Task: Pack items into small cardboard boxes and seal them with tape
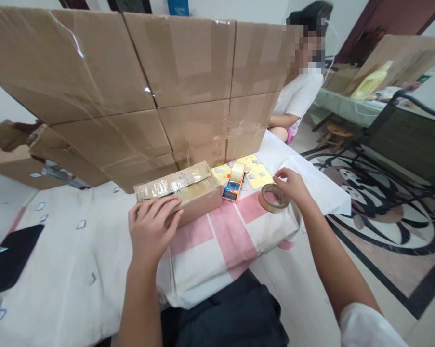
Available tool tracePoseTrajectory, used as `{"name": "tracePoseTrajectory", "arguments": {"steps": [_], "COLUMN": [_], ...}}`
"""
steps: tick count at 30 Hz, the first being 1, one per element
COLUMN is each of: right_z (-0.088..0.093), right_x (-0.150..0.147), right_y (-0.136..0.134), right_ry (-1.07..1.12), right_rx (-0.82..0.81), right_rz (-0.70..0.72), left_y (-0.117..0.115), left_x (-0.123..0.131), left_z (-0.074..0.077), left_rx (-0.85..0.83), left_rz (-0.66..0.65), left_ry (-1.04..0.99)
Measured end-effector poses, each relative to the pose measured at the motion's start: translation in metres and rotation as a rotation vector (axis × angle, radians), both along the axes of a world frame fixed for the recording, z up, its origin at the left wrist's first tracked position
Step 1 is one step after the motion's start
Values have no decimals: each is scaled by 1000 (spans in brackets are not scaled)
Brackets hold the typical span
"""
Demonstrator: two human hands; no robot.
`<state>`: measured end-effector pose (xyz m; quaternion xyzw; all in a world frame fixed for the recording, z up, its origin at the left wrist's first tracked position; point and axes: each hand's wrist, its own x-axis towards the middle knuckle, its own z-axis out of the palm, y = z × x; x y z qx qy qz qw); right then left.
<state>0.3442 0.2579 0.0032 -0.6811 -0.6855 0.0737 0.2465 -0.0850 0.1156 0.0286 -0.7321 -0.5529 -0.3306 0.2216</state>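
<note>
A long brown cardboard box (199,205) lies on the pink and white cloth, with shiny clear tape along its upper flap. My left hand (154,224) rests on its near left edge, fingers spread over the top. To the right, a roll of brown tape (274,198) lies on the cloth. My right hand (293,185) is beside the roll's upper right rim, fingers curled together; whether they pinch anything is too small to tell. Between box and roll sits an orange and blue tape dispenser (234,182) with a pale roll.
Large taped cardboard boxes (193,60) form a wall behind the work area. Beyond its right end sits a person in a white shirt (304,91). A black flat object (13,258) lies at far left. A dark chair (412,140) stands at right.
</note>
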Motion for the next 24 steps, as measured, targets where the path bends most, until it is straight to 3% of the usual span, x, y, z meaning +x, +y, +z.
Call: {"name": "tracePoseTrajectory", "arguments": {"steps": [5,10,18,24], "right_z": [21,10,-10,-21], "right_x": [10,2,-22,-23], "right_y": [79,127,140,134], "right_ry": [-233,-319,-372,-289], "right_rx": [-162,-213,-107,-40], "right_rz": [156,278,328,166], "left_y": [3,5,3,4], "left_x": [6,11,13,12], "left_z": [1,0,0,0], "left_rx": [43,101,76,71], "left_rz": [47,75,92,91], "left_ry": [-5,-4,-27,-45]}}
